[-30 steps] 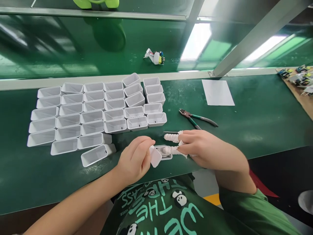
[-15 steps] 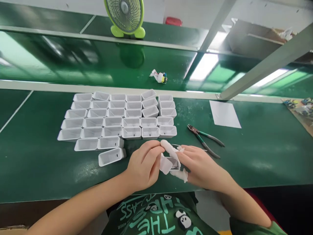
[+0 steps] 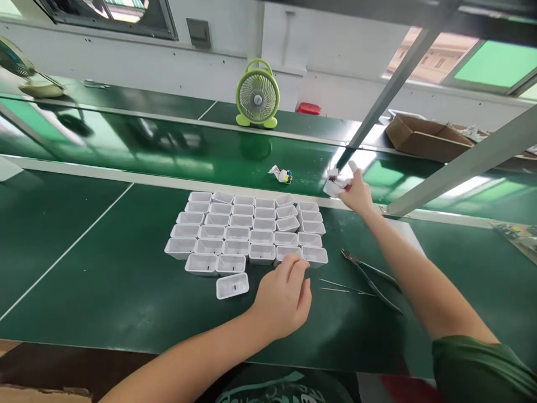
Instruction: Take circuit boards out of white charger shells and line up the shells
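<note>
My right hand [image 3: 356,193] reaches out over the green ledge at the back, finger cots on its tips, closed on a white plastic box [image 3: 333,189] with parts inside that I cannot make out. My left hand [image 3: 283,296] hangs over the front of rows of white, open-topped plastic boxes [image 3: 237,246]; its fingers are bent, the thumb stands apart, and nothing shows in it. One box [image 3: 232,286] lies alone in front of the rows. Tweezers [image 3: 344,288] rest on the green table to the right of my left hand, beside green-handled pliers [image 3: 371,277].
A small wired part in white wrap [image 3: 281,174] lies on the back ledge. Farther back stand a green fan [image 3: 258,98] and a cardboard box [image 3: 428,137]. A metal post [image 3: 453,162] slants up at the right, near a white sheet [image 3: 406,232].
My right hand has moved from the front of the table to the back ledge with the white box. The tweezers now lie on the table. My left hand has let go, and the view has tilted up.
</note>
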Motion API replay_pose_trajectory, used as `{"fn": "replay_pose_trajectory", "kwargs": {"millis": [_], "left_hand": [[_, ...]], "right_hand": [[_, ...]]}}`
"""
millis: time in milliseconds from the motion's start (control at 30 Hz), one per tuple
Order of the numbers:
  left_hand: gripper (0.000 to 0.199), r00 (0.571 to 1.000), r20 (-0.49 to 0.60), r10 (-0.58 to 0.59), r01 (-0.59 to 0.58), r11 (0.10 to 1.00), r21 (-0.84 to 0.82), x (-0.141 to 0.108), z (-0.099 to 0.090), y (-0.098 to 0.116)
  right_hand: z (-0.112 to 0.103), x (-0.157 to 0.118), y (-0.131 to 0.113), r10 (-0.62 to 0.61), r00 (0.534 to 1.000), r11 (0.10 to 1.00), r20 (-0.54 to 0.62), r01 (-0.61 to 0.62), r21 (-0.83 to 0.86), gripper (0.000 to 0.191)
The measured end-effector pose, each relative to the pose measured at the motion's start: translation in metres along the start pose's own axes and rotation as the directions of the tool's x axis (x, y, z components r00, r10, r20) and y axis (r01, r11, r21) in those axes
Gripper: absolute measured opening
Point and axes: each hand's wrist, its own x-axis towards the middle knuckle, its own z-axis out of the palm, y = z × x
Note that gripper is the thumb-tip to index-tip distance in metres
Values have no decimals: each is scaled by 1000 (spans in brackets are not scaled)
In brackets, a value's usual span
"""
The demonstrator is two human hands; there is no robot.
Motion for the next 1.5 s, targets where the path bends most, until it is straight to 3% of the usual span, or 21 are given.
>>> {"fn": "replay_pose_trajectory", "kwargs": {"millis": [100,200,300,400,500,600,700,767,933,1033,1100,1167,1267,1333,1400,1500], "left_hand": [[35,995,86,-57,48,994,99,-1,2,-2],[45,977,167,-133,99,975,197,-4,4,-2],[51,953,254,-167,99,961,259,-7,5,1],[53,932,312,-184,98,957,272,-9,7,2],[56,934,307,-181,95,956,277,-11,10,-1],[58,947,281,-157,67,950,305,-11,12,-4],[57,957,265,-116,26,947,321,-11,14,-6],[56,969,232,-88,10,948,317,-10,14,-7],[47,994,107,-18,-14,958,287,-5,13,-12],[41,995,94,29,-51,967,248,-3,12,-12],[39,992,108,69,-92,970,224,-5,10,-9],[37,982,117,147,-169,964,203,-7,9,-4],[28,959,98,265,-278,943,181,-9,9,2],[22,957,62,283,-290,934,207,-8,9,3],[25,968,7,251,-243,929,280,-6,7,2],[48,984,-51,171,-138,911,390,-3,5,2]], "right_hand": [[16,20,-5,75,995,992,-62,-81,-96,37],[25,39,-28,14,997,988,-70,-24,-150,40],[53,67,-65,-121,981,977,154,145,-154,46],[96,95,-104,-190,903,948,384,271,-167,41],[129,112,-137,-221,829,911,514,364,-196,35],[138,116,-162,-242,793,867,559,435,-242,30],[120,109,-173,-287,798,829,530,484,-279,31],[91,98,-167,-321,802,815,503,504,-284,31],[-19,35,-107,-330,836,791,439,499,-354,44],[-66,-14,-66,-270,872,741,408,458,-490,49],[-74,-41,-44,-251,875,697,413,460,-551,48],[-69,-61,-28,-257,861,666,439,487,-565,49],[-59,-83,-17,-275,823,654,497,539,-530,46],[-62,-92,-17,-268,804,665,531,553,-501,47],[-71,-98,-19,-215,821,692,528,510,-511,52],[-82,-99,-25,-56,892,741,448,338,-580,48]]}}
